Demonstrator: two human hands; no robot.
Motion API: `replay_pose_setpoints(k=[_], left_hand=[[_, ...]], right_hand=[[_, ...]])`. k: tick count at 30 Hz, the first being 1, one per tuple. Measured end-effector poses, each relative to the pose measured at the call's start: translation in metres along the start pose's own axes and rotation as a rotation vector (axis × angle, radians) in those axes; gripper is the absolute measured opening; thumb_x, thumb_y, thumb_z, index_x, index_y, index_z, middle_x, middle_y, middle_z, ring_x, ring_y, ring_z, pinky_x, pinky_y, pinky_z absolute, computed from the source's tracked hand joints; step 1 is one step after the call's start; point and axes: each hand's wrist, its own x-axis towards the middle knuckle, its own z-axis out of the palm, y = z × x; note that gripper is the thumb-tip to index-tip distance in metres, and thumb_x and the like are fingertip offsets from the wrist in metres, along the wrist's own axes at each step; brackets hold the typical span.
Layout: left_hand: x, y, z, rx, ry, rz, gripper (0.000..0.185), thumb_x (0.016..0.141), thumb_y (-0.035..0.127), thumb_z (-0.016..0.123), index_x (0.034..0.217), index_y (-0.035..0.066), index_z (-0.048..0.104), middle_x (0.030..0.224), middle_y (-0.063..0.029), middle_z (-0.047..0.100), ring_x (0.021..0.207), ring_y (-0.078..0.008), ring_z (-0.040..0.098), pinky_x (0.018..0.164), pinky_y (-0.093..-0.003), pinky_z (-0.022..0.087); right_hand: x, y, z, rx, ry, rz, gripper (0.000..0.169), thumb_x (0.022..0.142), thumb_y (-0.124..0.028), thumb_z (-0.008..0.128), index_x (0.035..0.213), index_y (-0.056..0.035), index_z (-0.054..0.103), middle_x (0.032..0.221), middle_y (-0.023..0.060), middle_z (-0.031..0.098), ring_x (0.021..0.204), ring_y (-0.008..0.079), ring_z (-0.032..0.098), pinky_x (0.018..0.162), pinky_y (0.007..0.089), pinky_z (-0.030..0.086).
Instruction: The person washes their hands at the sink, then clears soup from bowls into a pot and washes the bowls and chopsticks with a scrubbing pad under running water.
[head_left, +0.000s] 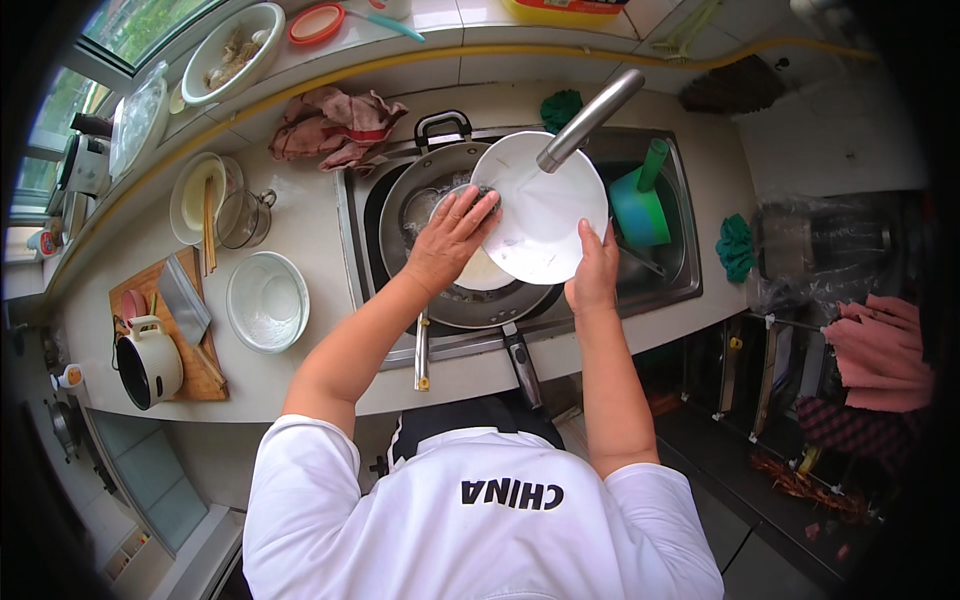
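A white plate (544, 217) is tilted over the sink, beneath the metal faucet (589, 124). My right hand (596, 266) grips its lower right rim, thumb on the upper face. At the plate's left edge, my left hand (457, 236) has its fingers spread over a dark scouring pad (489, 201), which they partly cover; whether it is pinched is hard to see. Under both lies a large wok (401, 202) set in the left basin, with soapy water and other white dishes (484, 271) inside, partly hidden by my hand and the plate.
The right basin holds a green-blue dipper (640, 206). Left of the sink are a glass bowl (268, 301), a glass mug (244, 217), chopsticks on a bowl (196, 199), and a cutting board (142, 274) with a cleaver (184, 300) and a small pot (150, 364). A pan handle (523, 364) overhangs the counter edge.
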Motion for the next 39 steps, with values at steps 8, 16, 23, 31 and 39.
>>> replay_pose_setpoints(k=[8, 16, 23, 31, 39], left_hand=[[-0.013, 0.078, 0.004, -0.619, 0.082, -0.186, 0.057, 0.063, -0.010, 0.050, 0.116, 0.014, 0.050, 0.127, -0.0142, 0.038, 0.118, -0.0346, 0.035, 0.099, -0.0427, 0.030], [-0.007, 0.013, -0.002, -0.140, 0.192, 0.068, 0.038, 0.068, 0.008, 0.053, 0.106, 0.011, 0.056, 0.122, -0.0097, 0.043, 0.110, -0.0295, 0.042, 0.090, -0.0374, 0.040], [0.020, 0.084, -0.008, -0.460, 0.288, -0.094, 0.042, 0.065, 0.003, 0.056, 0.107, 0.008, 0.056, 0.119, -0.0182, 0.045, 0.102, -0.0353, 0.048, 0.083, -0.0391, 0.043], [0.003, 0.050, 0.007, -0.297, 0.115, -0.036, 0.049, 0.070, 0.002, 0.050, 0.118, 0.013, 0.048, 0.130, -0.0107, 0.035, 0.121, -0.0317, 0.033, 0.099, -0.0404, 0.030], [0.005, 0.034, 0.011, -0.218, 0.046, -0.096, 0.052, 0.071, 0.001, 0.049, 0.121, 0.011, 0.043, 0.134, -0.0092, 0.030, 0.124, -0.0302, 0.028, 0.102, -0.0405, 0.026]], right_hand=[[0.000, 0.020, -0.002, 0.011, 0.084, -0.013, 0.039, 0.083, -0.010, 0.045, 0.119, 0.0014, 0.041, 0.114, 0.0129, 0.049, 0.105, 0.0214, 0.047, 0.091, 0.0317, 0.036], [-0.004, -0.002, -0.006, 0.121, 0.010, 0.274, 0.045, 0.079, -0.006, 0.048, 0.121, 0.0010, 0.038, 0.116, 0.0131, 0.047, 0.107, 0.0247, 0.046, 0.092, 0.0353, 0.037], [-0.010, 0.013, 0.009, 0.198, 0.182, -0.035, 0.041, 0.084, -0.010, 0.043, 0.122, 0.0010, 0.035, 0.118, 0.0134, 0.044, 0.108, 0.0237, 0.045, 0.091, 0.0341, 0.036], [0.000, -0.013, 0.005, -0.005, -0.003, -0.192, 0.038, 0.087, -0.010, 0.041, 0.123, 0.0017, 0.036, 0.118, 0.0125, 0.046, 0.106, 0.0203, 0.046, 0.092, 0.0308, 0.035], [0.013, -0.015, 0.004, -0.080, -0.023, -0.176, 0.035, 0.087, -0.008, 0.041, 0.121, 0.0022, 0.040, 0.117, 0.0106, 0.047, 0.107, 0.0173, 0.046, 0.092, 0.0282, 0.035]])
